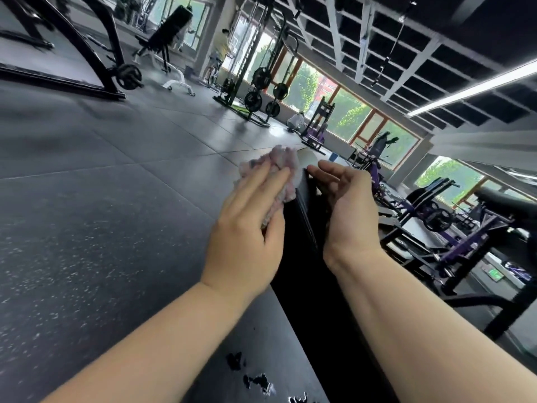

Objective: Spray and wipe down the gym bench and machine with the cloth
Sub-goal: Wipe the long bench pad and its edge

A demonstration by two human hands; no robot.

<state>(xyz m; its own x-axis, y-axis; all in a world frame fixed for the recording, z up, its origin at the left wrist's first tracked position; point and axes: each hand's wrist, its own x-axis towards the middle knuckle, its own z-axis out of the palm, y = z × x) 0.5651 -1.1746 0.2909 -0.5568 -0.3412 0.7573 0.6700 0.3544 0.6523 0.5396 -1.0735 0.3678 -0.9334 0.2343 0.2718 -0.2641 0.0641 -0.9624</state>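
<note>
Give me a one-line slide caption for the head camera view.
Left hand presses a pale cloth against one side of the black bench pad while the right hand rests against the other side.

Cloth [280, 165]: pale pink-lilac, fluffy, bunched into crumpled wad. Pressed against far end of bench pad, on its left side, under flat fingers of left hand [247, 228]; upper part bulges out past fingertips.

Bench pad [302, 257]: black, smooth, slightly glossy, long and narrow. Runs from bottom of view away to far end beside cloth. Seam line along edge. Near face shows dark irregular blotches; wet or not, unclear.
</note>
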